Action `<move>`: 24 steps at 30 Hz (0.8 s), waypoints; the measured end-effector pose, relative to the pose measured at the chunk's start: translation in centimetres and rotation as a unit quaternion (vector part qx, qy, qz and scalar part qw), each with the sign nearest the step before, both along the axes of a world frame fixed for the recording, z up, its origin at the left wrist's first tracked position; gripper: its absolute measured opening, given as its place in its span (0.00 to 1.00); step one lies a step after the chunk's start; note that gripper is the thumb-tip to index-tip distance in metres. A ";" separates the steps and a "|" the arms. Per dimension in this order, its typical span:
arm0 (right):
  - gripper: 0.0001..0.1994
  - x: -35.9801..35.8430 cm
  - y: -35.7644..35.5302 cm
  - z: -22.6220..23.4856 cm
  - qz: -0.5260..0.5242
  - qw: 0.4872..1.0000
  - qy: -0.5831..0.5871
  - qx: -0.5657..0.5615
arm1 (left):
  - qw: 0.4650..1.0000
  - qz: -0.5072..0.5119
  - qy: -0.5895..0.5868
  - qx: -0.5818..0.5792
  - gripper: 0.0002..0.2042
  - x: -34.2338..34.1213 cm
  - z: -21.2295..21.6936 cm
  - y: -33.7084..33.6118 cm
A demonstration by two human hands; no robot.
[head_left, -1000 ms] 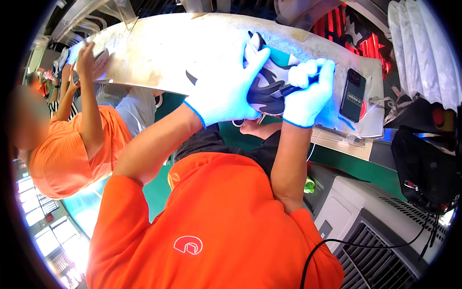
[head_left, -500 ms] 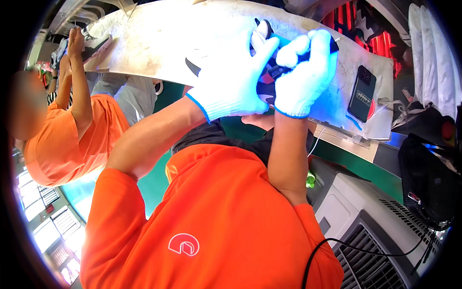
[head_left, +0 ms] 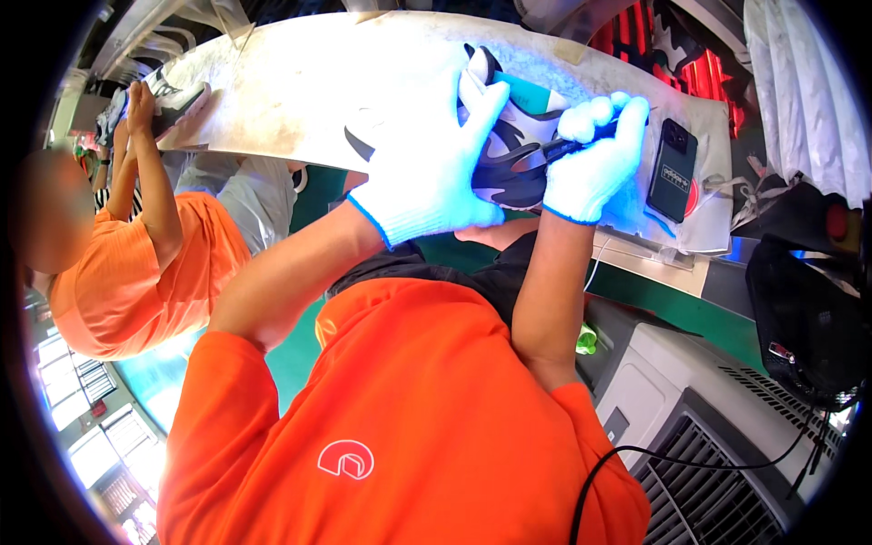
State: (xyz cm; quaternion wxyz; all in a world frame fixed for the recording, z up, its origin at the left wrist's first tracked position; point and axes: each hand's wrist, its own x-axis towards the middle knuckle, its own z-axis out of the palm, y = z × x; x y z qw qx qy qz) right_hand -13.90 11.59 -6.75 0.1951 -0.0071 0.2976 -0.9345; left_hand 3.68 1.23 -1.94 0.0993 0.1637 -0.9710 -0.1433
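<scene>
1. My left hand point(head_left: 436, 168), in a white glove, is spread wide with the fingers stretched out, and it clasps the shoe point(head_left: 509, 136) from the 9 o'clock side, palm against it.
2. My right hand point(head_left: 595, 163), also gloved, is clenched into a fist around a dark pen-like tool point(head_left: 568, 145); the tool's tip touches the shoe's dark side.
3. The shoe, white, teal and black, sits between both hands, held over the pale worktable point(head_left: 300, 91) near 12 o'clock.
4. A black phone point(head_left: 672, 171) lies on the table at 3 o'clock of my right hand, just beside it.
5. At 9 o'clock, well apart, another person's hand point(head_left: 141, 100) rests on a second shoe point(head_left: 177, 100).
</scene>
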 end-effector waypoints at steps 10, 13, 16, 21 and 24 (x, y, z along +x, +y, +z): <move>0.14 0.6 -0.1 1.2 0.031 0.992 0.093 0.081 | 0.999 -0.008 0.034 -0.015 0.61 -0.3 -0.6 0.0; 0.17 -0.3 0.4 -1.0 0.124 0.986 0.037 -0.102 | 0.999 -0.010 0.039 -0.028 0.61 -0.4 -0.7 -0.2; 0.20 -0.8 0.6 -2.1 0.109 0.983 -0.010 -0.148 | 0.999 -0.002 0.036 0.002 0.60 -0.8 -0.5 -0.7; 0.19 0.3 0.3 -1.6 0.046 0.985 -0.081 -0.148 | 0.998 0.032 0.058 0.020 0.57 0.2 -1.0 0.2; 0.17 0.0 0.7 -1.9 0.077 0.969 -0.126 -0.196 | 0.998 0.033 0.057 0.011 0.57 0.5 -0.6 0.5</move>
